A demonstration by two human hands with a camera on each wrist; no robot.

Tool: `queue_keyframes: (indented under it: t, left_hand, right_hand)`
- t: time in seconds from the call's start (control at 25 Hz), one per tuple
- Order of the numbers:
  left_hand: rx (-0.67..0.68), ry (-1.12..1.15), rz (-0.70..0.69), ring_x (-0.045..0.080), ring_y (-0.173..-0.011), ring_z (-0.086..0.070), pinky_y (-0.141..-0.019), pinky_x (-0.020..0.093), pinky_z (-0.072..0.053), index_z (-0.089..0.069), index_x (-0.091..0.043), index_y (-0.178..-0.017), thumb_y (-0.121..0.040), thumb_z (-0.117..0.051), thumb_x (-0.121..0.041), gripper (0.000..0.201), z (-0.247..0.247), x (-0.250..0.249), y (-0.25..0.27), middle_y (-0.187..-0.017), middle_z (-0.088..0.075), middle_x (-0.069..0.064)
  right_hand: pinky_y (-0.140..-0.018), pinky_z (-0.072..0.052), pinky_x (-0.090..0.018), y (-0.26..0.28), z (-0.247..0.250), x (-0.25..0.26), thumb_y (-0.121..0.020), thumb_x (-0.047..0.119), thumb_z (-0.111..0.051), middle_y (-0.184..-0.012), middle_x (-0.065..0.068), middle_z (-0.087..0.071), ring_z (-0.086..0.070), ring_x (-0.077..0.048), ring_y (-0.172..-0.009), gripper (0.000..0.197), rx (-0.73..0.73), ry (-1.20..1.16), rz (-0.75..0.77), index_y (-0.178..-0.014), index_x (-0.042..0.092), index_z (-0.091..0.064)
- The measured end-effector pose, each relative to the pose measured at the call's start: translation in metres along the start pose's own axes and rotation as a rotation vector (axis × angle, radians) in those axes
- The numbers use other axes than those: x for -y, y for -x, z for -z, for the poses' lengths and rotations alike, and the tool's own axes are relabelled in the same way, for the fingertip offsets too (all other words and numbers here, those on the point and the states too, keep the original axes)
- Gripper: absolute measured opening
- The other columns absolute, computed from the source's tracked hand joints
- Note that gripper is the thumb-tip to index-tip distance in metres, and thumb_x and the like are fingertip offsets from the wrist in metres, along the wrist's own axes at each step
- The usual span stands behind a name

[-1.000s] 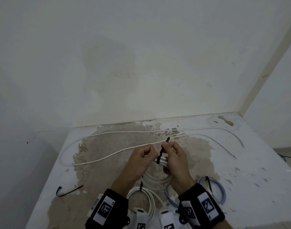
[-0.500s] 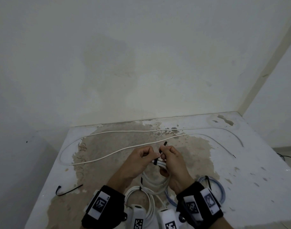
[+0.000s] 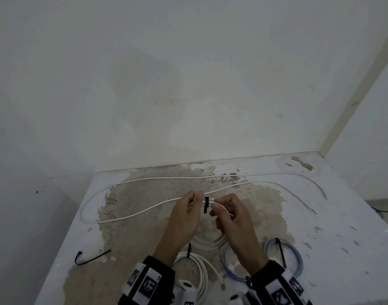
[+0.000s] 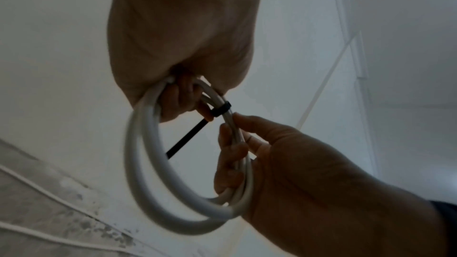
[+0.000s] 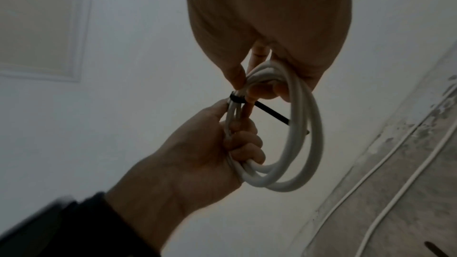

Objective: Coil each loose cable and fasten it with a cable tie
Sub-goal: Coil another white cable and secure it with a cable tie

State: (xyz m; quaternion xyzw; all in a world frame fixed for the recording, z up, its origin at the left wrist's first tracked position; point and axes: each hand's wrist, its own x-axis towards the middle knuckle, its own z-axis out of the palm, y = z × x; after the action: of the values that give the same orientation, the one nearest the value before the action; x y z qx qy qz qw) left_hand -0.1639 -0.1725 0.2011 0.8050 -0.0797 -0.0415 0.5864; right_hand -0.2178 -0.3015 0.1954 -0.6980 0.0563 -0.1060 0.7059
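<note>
Above the table, both hands hold a coiled white cable [image 4: 146,163], whose loops hang below them. A black cable tie [image 3: 206,204] is cinched round the bundled strands between the two hands. Its tail [image 4: 185,140] sticks out through the middle of the coil. My left hand [image 3: 184,216] grips the strands just left of the tie, fingers curled through the loop. Just right of the tie, my right hand [image 3: 232,219] pinches the strands between thumb and fingers. The right wrist view shows the same tie [image 5: 237,99] and coil [image 5: 306,134].
A long loose white cable [image 3: 144,211] snakes across the far half of the stained table [image 3: 342,238]. Near the front edge lie a tied white coil [image 3: 202,274] and a tied blue coil [image 3: 296,258]. A spare black tie [image 3: 92,258] lies at the left. A wall stands behind.
The tie's tail stood up between my hands before. It now sits snug round the strands with the tail turned down, and my hands have spread slightly to either side.
</note>
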Motion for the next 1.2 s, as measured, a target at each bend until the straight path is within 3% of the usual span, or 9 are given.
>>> queue_keyframes:
  t: [0.16, 0.28, 0.44, 0.56, 0.68, 0.84, 1.04, 1.12, 1.2]
  left_hand:
    - [0.096, 0.006, -0.145, 0.022, -0.065, -0.048, -0.062, 0.036, -0.040, -0.053, -0.011, -0.084, -0.101, -0.048, -0.033, 0.029, 0.003, 0.008, 0.005, -0.077, -0.053, 0.017]
    - [0.094, -0.013, -0.188, 0.034, -0.067, -0.051, -0.063, 0.045, -0.042, -0.053, -0.016, -0.087, -0.099, -0.042, -0.044, 0.033, 0.006, 0.011, 0.006, -0.076, -0.057, 0.013]
    - [0.043, -0.059, -0.230, 0.007, -0.058, -0.042, -0.059, 0.031, -0.037, -0.048, -0.026, -0.079, -0.103, -0.038, -0.042, 0.030, 0.003, 0.014, 0.009, -0.065, -0.047, -0.008]
    - [0.005, -0.129, -0.252, 0.005, -0.060, -0.045, -0.058, 0.024, -0.037, -0.049, -0.027, -0.079, -0.099, -0.037, -0.044, 0.029, 0.000, 0.015, 0.009, -0.067, -0.049, -0.012]
    - [0.030, -0.151, -0.284, 0.002, -0.063, -0.055, -0.060, 0.014, -0.038, -0.058, -0.027, -0.082, -0.099, -0.049, -0.036, 0.021, 0.000, 0.013, 0.009, -0.071, -0.059, -0.015]
    - [0.059, -0.050, -0.259, 0.011, -0.073, -0.065, -0.066, 0.027, -0.051, -0.064, -0.025, -0.084, -0.097, -0.052, -0.036, 0.021, -0.003, 0.012, 0.011, -0.078, -0.068, -0.007]
    - [0.084, 0.015, -0.247, 0.020, -0.072, -0.061, -0.066, 0.032, -0.047, -0.063, -0.019, -0.086, -0.100, -0.047, -0.024, 0.023, -0.009, 0.007, 0.009, -0.080, -0.066, 0.000]
    - [0.097, 0.011, -0.253, 0.014, -0.067, -0.058, -0.063, 0.029, -0.046, -0.063, -0.017, -0.087, -0.099, -0.045, -0.027, 0.024, -0.010, 0.006, 0.009, -0.077, -0.064, -0.002]
    - [0.092, 0.001, -0.242, 0.020, -0.058, -0.051, -0.057, 0.034, -0.042, -0.062, -0.020, -0.087, -0.096, -0.043, -0.036, 0.027, -0.013, 0.005, 0.010, -0.071, -0.060, 0.003]
  right_hand:
    - [-0.057, -0.046, -0.018, -0.004, 0.003, 0.003, -0.098, 0.011, -0.061, -0.079, -0.001, -0.070, -0.058, -0.007, -0.060, 0.007, -0.004, -0.033, 0.015, -0.093, 0.009, -0.065]
    - [-0.058, -0.046, -0.021, -0.002, 0.002, 0.001, -0.099, 0.012, -0.060, -0.079, -0.004, -0.069, -0.055, -0.015, -0.061, 0.007, 0.028, -0.067, 0.027, -0.095, 0.011, -0.065]
    - [-0.060, -0.047, -0.024, 0.001, -0.002, -0.002, -0.099, 0.017, -0.060, -0.080, -0.010, -0.067, -0.054, -0.018, -0.062, 0.007, 0.030, -0.109, 0.017, -0.098, 0.010, -0.061]
    - [-0.061, -0.047, -0.025, 0.004, -0.001, -0.004, -0.098, 0.017, -0.061, -0.081, -0.014, -0.067, -0.051, -0.020, -0.062, 0.009, 0.018, -0.151, 0.001, -0.096, 0.009, -0.057]
    - [-0.060, -0.047, -0.025, 0.006, 0.003, -0.005, -0.097, 0.015, -0.062, -0.078, -0.011, -0.069, -0.052, -0.019, -0.061, 0.010, 0.024, -0.139, -0.002, -0.093, 0.007, -0.059]
    - [-0.059, -0.046, -0.024, 0.004, 0.008, -0.005, -0.097, 0.012, -0.062, -0.080, -0.013, -0.070, -0.053, -0.018, -0.059, 0.010, 0.043, -0.133, 0.001, -0.092, 0.005, -0.058]
    - [-0.060, -0.043, -0.029, -0.002, 0.016, -0.002, -0.099, 0.014, -0.058, -0.082, -0.011, -0.072, -0.053, -0.015, -0.061, 0.013, 0.022, -0.173, -0.058, -0.112, 0.014, -0.061]
    - [-0.061, -0.043, -0.029, -0.003, 0.020, -0.002, -0.099, 0.015, -0.057, -0.084, -0.007, -0.071, -0.052, -0.014, -0.061, 0.018, 0.047, -0.143, -0.039, -0.114, 0.018, -0.067]
    - [-0.060, -0.043, -0.024, -0.002, 0.023, -0.001, -0.100, 0.015, -0.056, -0.079, 0.003, -0.067, -0.048, -0.011, -0.060, 0.023, 0.070, -0.115, -0.033, -0.117, 0.023, -0.070]
